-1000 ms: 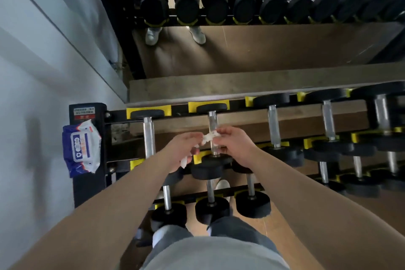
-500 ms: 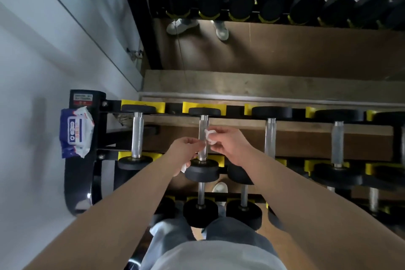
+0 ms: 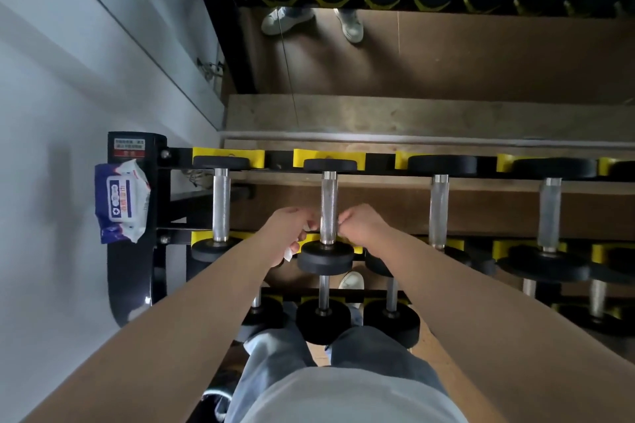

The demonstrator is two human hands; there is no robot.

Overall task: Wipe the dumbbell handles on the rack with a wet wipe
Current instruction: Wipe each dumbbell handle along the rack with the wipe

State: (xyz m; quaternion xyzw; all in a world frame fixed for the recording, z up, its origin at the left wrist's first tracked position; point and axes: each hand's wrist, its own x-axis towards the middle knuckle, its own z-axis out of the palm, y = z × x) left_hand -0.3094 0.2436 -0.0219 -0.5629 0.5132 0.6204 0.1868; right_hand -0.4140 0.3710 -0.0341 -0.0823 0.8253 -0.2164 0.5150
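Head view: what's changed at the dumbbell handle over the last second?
The hands have parted: left hand and right hand now flank the second handle low down, and the wet wipe no longer crosses its front; an end hangs from the left hand. The right's hold is hidden. Dumbbells and wipes pack stayed put.

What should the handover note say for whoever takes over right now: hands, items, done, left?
Left hand: pinches the white wet wipe just left of the knurled steel handle of the second black dumbbell from the left, top row.
Right hand: fingers curled at that handle's right side; a grip on the wipe cannot be seen.
Blue-and-white wipe pack: at the black rack's left post.
Done: cannot tell which handles are already wiped.
Left: probably this handle, then those to its right and the lower rows.
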